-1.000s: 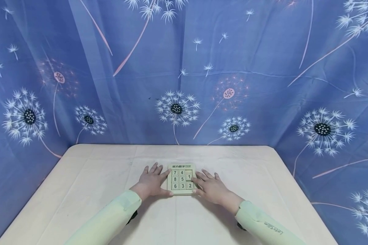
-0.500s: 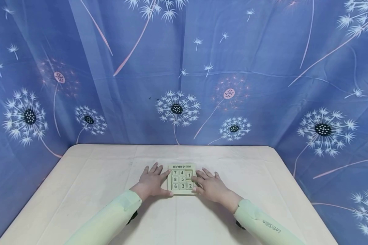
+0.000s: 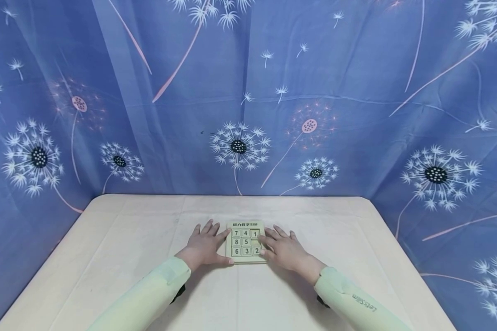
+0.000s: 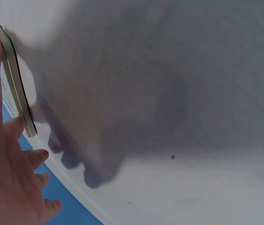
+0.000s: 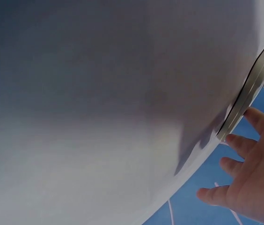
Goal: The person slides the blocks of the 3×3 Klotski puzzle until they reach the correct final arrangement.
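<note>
A pale green, square sliding number puzzle (image 3: 244,260) is lying flat near the middle of a cream, round-cornered table (image 3: 236,303). Its pale, square tile marked 1 (image 3: 254,234) is sitting in the board's one-thirty corner, and the bare recess (image 3: 256,243) is showing just below it, at three o'clock. The sliding of that tile into its corner seems to be finishing. The next move appears to be calling for a light fingertip push on a tile bordering the recess, either the pale square marked 5 (image 3: 246,242) or the one marked 2 (image 3: 256,251), with the frame being braced.

At nine o'clock, the bare left hand (image 3: 205,244) is steadying the frame, its fingers spreading straight, index and thumb touching the edge. At three o'clock, the bare right hand (image 3: 287,250) is reaching in with fingers extending; its index tip is resting by the 1's lower right edge, pressure impossible to tell.

Compared with one second ago, the 1 is lying farther toward twelve o'clock, while the left hand is keeping its place.

Beyond the table, at twelve o'clock, a blue dandelion-printed cloth (image 3: 170,151) is hanging.
</note>
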Action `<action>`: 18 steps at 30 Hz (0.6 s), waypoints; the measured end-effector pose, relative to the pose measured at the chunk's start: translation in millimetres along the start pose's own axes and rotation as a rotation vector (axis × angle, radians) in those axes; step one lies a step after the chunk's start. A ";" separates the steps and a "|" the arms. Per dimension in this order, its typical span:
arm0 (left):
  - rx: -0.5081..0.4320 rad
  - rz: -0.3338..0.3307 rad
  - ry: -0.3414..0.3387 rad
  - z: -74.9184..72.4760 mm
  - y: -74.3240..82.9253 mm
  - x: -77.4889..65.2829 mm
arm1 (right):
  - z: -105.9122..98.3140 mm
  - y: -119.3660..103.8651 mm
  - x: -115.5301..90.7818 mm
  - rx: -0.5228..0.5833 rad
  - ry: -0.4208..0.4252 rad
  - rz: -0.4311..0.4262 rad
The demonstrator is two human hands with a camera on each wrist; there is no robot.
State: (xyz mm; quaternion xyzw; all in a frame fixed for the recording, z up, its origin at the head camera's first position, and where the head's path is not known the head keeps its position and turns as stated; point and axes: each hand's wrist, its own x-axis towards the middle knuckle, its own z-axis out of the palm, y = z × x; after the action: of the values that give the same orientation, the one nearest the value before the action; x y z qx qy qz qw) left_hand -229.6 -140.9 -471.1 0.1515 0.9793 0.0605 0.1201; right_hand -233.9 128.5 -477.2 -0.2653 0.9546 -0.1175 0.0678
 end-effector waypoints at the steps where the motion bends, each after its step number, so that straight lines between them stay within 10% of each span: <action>1: -0.001 -0.001 -0.001 -0.2 -0.1 -0.2 | 0.2 0.1 0.5 -0.005 0.000 0.001; 18: 0.003 -0.009 -0.008 -0.4 -0.1 0.6 | -0.9 1.9 4.4 -0.010 -0.015 0.013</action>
State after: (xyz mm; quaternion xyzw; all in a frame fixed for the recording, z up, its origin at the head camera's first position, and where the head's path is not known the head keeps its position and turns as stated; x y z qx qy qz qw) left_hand -230.3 -140.8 -470.9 0.1475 0.9796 0.0580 0.1239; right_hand -238.8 127.9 -477.1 -0.2604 0.9563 -0.1103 0.0743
